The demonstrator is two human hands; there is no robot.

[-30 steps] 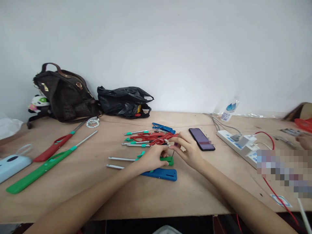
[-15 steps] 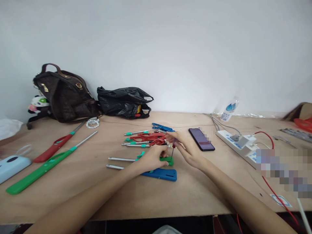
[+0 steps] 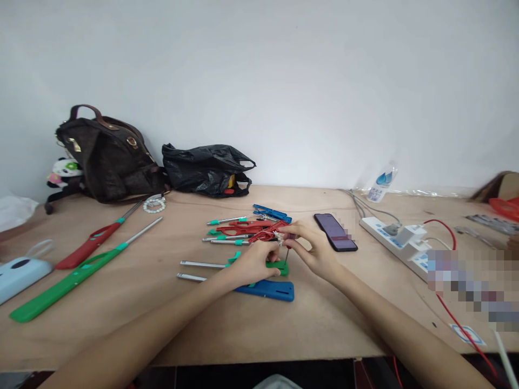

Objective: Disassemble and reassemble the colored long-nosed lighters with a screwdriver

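My left hand (image 3: 259, 260) is closed on the handle end of a green long-reach lighter (image 3: 282, 266) that lies on the table. In my right hand (image 3: 314, 247) a small screwdriver (image 3: 287, 255) with a red handle stands nearly upright, its thin shaft reaching down to the green handle; fingers and thumb pinch its top. Just nearer to me is a blue long-reach lighter (image 3: 270, 290), partly under my left forearm. Beyond my hands lie red lighter housings (image 3: 243, 227) with metal tubes and wires, and a blue housing part (image 3: 272, 212).
Red (image 3: 91, 243) and green (image 3: 73, 283) lighters lie at left, near a bracelet (image 3: 154, 203). A dark bag (image 3: 109, 156) and black plastic bag (image 3: 203, 170) stand against the wall. On the right are a phone (image 3: 335, 232), a power strip (image 3: 395, 246) and a bottle (image 3: 381, 183).
The fingers of my right hand, spread around the screwdriver before, have closed in a pinch on its handle. My left hand and the green lighter have stayed in place.
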